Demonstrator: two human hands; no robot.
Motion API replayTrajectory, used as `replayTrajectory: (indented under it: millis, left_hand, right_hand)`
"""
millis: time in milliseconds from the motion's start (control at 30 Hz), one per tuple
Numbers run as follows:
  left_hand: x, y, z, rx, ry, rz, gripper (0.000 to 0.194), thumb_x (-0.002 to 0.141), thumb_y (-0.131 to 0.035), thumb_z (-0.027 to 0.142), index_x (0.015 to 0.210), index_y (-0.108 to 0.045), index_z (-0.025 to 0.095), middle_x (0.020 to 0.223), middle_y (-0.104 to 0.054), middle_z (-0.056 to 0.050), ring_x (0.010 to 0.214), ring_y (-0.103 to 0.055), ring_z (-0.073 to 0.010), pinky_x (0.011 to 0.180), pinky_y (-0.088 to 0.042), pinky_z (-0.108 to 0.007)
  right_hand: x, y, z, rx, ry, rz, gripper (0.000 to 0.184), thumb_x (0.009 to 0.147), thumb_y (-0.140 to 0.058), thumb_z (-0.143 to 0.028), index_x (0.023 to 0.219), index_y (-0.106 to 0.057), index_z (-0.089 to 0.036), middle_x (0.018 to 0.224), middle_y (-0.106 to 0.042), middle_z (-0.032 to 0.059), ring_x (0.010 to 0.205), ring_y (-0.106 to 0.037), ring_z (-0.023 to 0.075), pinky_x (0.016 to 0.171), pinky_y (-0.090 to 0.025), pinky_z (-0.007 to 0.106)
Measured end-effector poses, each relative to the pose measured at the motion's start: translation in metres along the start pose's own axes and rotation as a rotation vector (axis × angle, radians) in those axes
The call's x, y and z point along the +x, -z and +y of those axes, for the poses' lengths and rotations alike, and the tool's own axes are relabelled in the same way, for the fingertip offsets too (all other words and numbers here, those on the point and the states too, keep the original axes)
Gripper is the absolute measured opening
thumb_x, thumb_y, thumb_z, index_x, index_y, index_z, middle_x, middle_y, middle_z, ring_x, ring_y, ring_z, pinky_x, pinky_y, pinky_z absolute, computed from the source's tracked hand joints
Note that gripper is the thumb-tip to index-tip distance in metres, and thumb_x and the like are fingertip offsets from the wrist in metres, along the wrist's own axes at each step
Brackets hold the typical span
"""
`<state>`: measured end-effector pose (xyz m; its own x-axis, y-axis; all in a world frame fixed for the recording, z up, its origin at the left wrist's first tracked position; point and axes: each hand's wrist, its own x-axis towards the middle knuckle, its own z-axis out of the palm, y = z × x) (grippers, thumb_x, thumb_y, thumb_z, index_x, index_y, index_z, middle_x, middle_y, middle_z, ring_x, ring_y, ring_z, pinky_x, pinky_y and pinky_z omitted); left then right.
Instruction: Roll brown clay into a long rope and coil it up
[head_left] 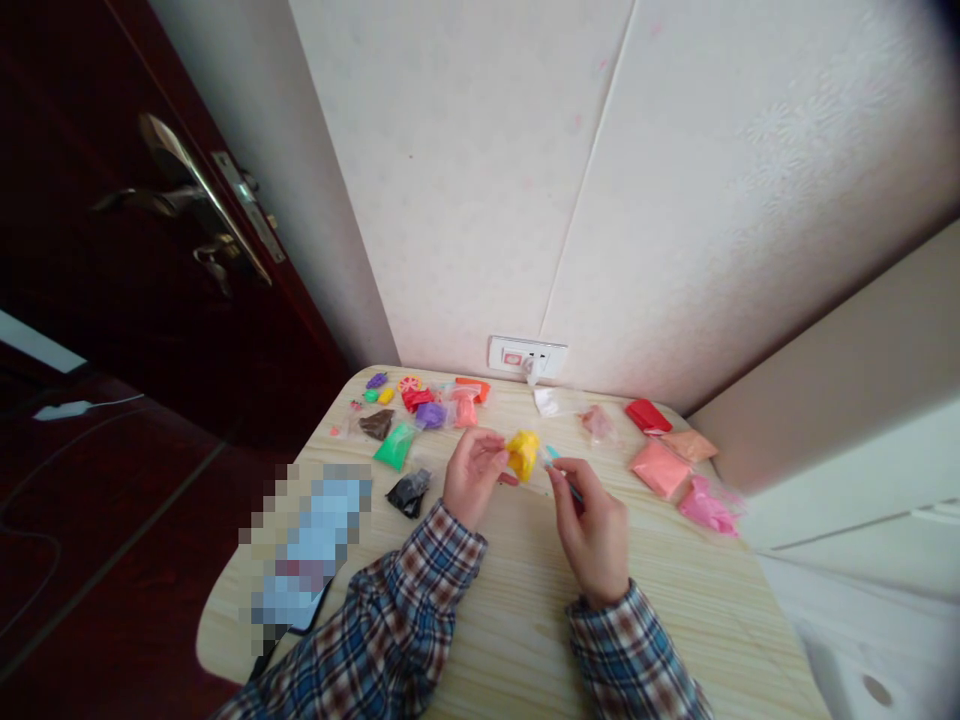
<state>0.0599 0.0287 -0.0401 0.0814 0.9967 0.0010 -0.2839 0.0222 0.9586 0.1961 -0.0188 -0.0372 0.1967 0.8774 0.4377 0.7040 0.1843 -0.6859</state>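
Between the thumb and fingers of my left hand (474, 472) is a lump of yellow modelling clay (523, 454), raised above the table. My right hand (591, 522) pinches a thin blue tool (564, 472), its light tip pointing toward the clay. A small gap seems to lie between tip and clay, though it is too small to be sure. Closest to my left hand on the table is a bag of black clay (409, 492), with a green bag (394, 446) beyond it.
Along the table's back left lie brown (376, 424), purple (430, 415) and other bags, plus small shaped pieces (385, 396). Coral (661, 468), red (648, 416) and pink bags (706, 506) lie at the right. A pixelated phone (315, 545) rests at the left edge. A wall socket (527, 357) is behind.
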Motion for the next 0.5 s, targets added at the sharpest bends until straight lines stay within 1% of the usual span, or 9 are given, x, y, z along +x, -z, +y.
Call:
replayTrajectory:
  millis: [67, 100, 133, 167, 233, 333, 433, 500]
  left_hand:
    - [0.000, 0.001, 0.000, 0.014, -0.039, -0.009, 0.027, 0.073, -0.064, 0.033, 0.090, -0.050, 0.017, 0.087, -0.058, -0.003, 0.074, -0.062, -0.0142, 0.054, -0.054, -0.024]
    - [0.000, 0.002, 0.000, 0.031, -0.056, -0.007, 0.026, 0.074, -0.063, 0.032, 0.091, -0.050, 0.017, 0.088, -0.058, -0.004, 0.075, -0.062, -0.0141, 0.055, -0.054, -0.024]
    - [0.001, 0.003, 0.000, 0.050, -0.068, -0.002, 0.025, 0.074, -0.062, 0.032, 0.090, -0.051, 0.017, 0.088, -0.058, -0.004, 0.075, -0.062, -0.0140, 0.056, -0.053, -0.023]
    - [0.001, 0.003, 0.000, 0.068, -0.075, 0.004, 0.024, 0.074, -0.062, 0.032, 0.089, -0.051, 0.016, 0.088, -0.059, -0.004, 0.075, -0.062, -0.0139, 0.057, -0.053, -0.023]
    - [0.002, 0.003, -0.001, 0.101, -0.063, 0.000, 0.023, 0.074, -0.062, 0.032, 0.089, -0.052, 0.016, 0.089, -0.059, -0.004, 0.077, -0.062, -0.0138, 0.058, -0.052, -0.023]
    - [0.003, 0.002, -0.001, 0.122, -0.012, -0.019, 0.026, 0.071, -0.065, 0.032, 0.089, -0.053, 0.017, 0.092, -0.059, -0.005, 0.079, -0.061, -0.0145, 0.059, -0.052, -0.023]
    - [0.003, 0.000, 0.000, 0.096, 0.003, -0.005, 0.031, 0.067, -0.069, 0.032, 0.089, -0.053, 0.018, 0.089, -0.060, -0.004, 0.079, -0.060, -0.0147, 0.060, -0.053, -0.024]
    - [0.003, 0.001, 0.001, 0.086, 0.005, 0.000, 0.031, 0.066, -0.070, 0.033, 0.088, -0.054, 0.018, 0.088, -0.061, -0.004, 0.079, -0.060, -0.0153, 0.061, -0.053, -0.025]
  right_hand:
    - [0.003, 0.006, 0.005, -0.043, -0.042, 0.176, 0.021, 0.090, -0.044, -0.035, 0.086, -0.056, -0.018, 0.060, -0.061, -0.0012, 0.046, -0.053, 0.0105, 0.048, -0.037, 0.021]
    - [0.005, 0.008, 0.007, -0.066, -0.076, 0.229, 0.021, 0.089, -0.045, -0.035, 0.085, -0.056, -0.018, 0.058, -0.060, -0.0014, 0.045, -0.053, 0.0105, 0.047, -0.036, 0.021]
    - [0.006, 0.009, 0.009, -0.085, -0.110, 0.242, 0.022, 0.089, -0.045, -0.036, 0.084, -0.056, -0.018, 0.056, -0.058, -0.0018, 0.044, -0.052, 0.0107, 0.046, -0.035, 0.021]
    - [0.007, 0.009, 0.011, -0.095, -0.135, 0.210, 0.021, 0.088, -0.046, -0.036, 0.083, -0.056, -0.018, 0.055, -0.058, -0.0022, 0.044, -0.052, 0.0110, 0.045, -0.034, 0.021]
    - [0.006, 0.005, 0.011, -0.069, -0.144, 0.086, 0.021, 0.088, -0.046, -0.036, 0.082, -0.054, -0.018, 0.056, -0.059, -0.0022, 0.046, -0.054, 0.0116, 0.046, -0.035, 0.021]
    - [0.002, -0.003, 0.008, 0.029, -0.073, -0.064, 0.018, 0.089, -0.044, -0.034, 0.084, -0.053, -0.019, 0.065, -0.062, -0.0006, 0.052, -0.057, 0.0118, 0.050, -0.039, 0.021]
    - [-0.002, -0.008, 0.003, 0.080, 0.018, -0.136, 0.015, 0.090, -0.043, -0.031, 0.085, -0.053, -0.020, 0.072, -0.063, 0.0013, 0.059, -0.058, 0.0125, 0.055, -0.042, 0.022]
    - [-0.003, -0.009, 0.003, 0.097, 0.031, -0.142, 0.014, 0.090, -0.043, -0.029, 0.086, -0.053, -0.020, 0.075, -0.063, 0.0023, 0.063, -0.058, 0.0131, 0.057, -0.043, 0.022]
